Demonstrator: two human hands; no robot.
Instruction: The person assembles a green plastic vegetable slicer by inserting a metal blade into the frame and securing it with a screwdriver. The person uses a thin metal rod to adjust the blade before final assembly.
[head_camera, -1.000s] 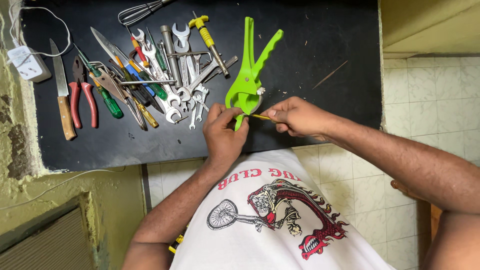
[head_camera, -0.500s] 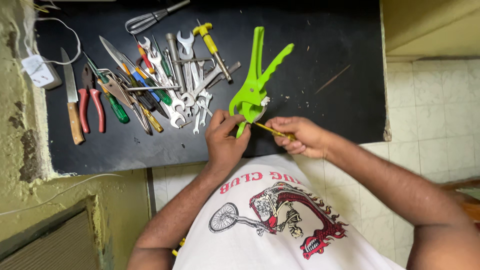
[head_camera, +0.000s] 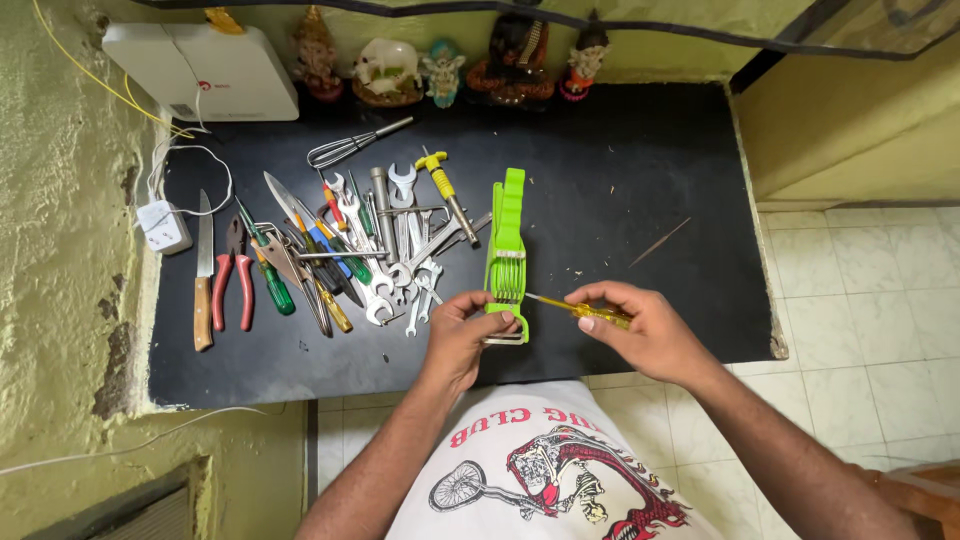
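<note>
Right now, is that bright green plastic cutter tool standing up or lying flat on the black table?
Standing on edge: the green plastic cutter is steadied by the left hand on the black table.

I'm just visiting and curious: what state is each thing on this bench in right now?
Green hand tool: handles closed, lower end gripped by left hand.
Yellow-handled screwdriver: held in right hand, tip against the green tool.
Red-handled pliers: lying flat, untouched.
Wrenches: heaped loosely.
White adapter: cabled.

Beside the left hand (head_camera: 462, 340), the cutter (head_camera: 506, 250) looks like glossy green plastic. The right hand's (head_camera: 650, 330) screwdriver (head_camera: 582, 309) has clear yellow plastic. Beyond, bare shiny metal spanners (head_camera: 400, 240) lie on a matt black table (head_camera: 620, 180).
</note>
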